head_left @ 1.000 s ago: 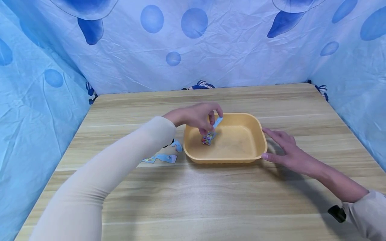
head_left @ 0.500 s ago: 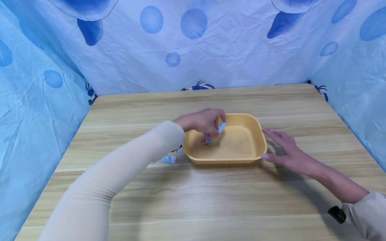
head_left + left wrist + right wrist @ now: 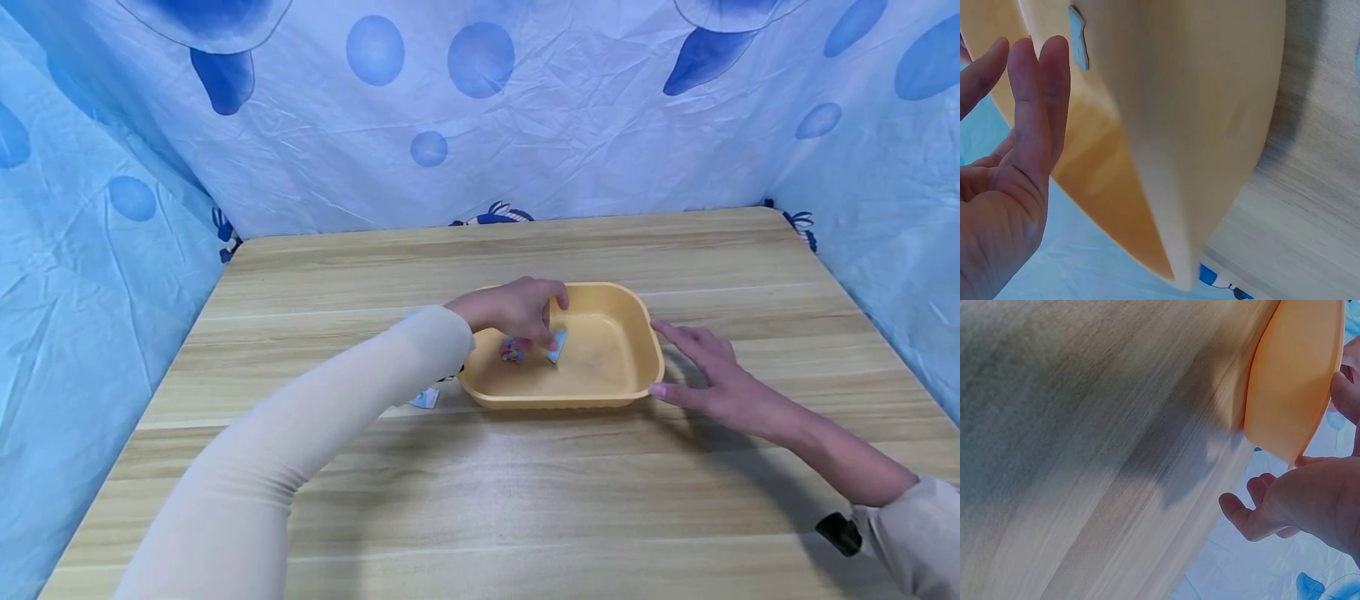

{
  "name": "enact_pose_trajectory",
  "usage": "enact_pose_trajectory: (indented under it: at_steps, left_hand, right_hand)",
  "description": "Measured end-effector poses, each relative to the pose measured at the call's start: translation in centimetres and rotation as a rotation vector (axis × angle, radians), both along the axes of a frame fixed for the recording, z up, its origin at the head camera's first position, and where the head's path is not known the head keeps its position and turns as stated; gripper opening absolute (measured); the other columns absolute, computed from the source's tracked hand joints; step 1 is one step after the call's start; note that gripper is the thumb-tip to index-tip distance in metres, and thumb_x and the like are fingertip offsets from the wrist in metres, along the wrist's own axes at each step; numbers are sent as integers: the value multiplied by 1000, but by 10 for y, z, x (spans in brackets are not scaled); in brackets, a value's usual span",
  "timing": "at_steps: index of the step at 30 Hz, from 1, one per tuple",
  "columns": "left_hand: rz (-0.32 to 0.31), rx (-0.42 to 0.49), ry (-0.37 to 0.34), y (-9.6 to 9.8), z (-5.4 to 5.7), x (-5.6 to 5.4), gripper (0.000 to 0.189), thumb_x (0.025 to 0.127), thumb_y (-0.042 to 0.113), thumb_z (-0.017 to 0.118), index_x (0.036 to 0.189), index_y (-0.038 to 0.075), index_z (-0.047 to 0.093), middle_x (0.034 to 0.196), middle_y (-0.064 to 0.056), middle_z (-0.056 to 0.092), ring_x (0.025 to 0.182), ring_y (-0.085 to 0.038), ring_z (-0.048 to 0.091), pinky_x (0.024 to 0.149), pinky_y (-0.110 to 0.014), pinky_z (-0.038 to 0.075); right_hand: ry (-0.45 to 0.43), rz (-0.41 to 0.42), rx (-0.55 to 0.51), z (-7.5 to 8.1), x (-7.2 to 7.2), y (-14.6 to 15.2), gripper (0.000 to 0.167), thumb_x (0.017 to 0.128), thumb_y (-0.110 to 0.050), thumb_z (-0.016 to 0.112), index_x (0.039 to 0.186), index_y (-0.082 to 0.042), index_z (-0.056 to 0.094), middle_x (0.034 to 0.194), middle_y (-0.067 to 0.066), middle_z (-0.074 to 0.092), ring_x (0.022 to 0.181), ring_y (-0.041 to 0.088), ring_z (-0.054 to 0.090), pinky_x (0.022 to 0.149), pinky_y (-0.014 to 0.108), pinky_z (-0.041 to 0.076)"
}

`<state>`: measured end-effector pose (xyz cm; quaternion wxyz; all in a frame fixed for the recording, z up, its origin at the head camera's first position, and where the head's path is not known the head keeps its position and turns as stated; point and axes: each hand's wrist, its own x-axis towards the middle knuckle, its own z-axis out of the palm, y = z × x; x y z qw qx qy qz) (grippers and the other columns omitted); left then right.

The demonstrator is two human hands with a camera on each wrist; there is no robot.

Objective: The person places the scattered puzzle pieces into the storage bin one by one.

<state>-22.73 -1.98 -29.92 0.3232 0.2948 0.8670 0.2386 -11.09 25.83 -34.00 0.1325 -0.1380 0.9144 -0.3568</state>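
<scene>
Over the left part of a yellow plastic basin [image 3: 600,354] hovers my left hand [image 3: 517,310], fingers spread and apart. A flat light-blue piece [image 3: 557,347] lies inside the basin by the fingertips; the left wrist view shows this blue piece [image 3: 1077,39] separate from the fingers. A small multicoloured piece [image 3: 512,351] sits to its left, partly beneath the hand. My right hand [image 3: 708,375] touches the basin's right rim with extended index finger and thumb, while its other fingers bend loosely in the right wrist view.
On the wooden table [image 3: 525,500], left of the basin, more light-blue pieces [image 3: 426,398] are partly covered by the left sleeve [image 3: 300,417]. A blue patterned curtain [image 3: 570,125] stands behind the table and along both sides.
My left hand has moved slightly right and lower into the basin and released the light-blue piece it was pinching. My right hand and the basin stay in place.
</scene>
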Motion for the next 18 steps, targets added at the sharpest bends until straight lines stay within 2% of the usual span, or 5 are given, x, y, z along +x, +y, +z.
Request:
enact_pose_trajectory:
  at_steps: [18]
  left_hand:
    - [88, 176, -78, -25, 13, 0, 57, 87, 7, 70, 136, 3, 42, 93, -15, 64, 72, -26, 69, 65, -32, 58]
  right_hand:
    - [21, 9, 0, 0, 2, 0, 84, 90, -35, 67, 155, -22, 16, 148, 26, 18, 131, 48, 14, 87, 74, 26]
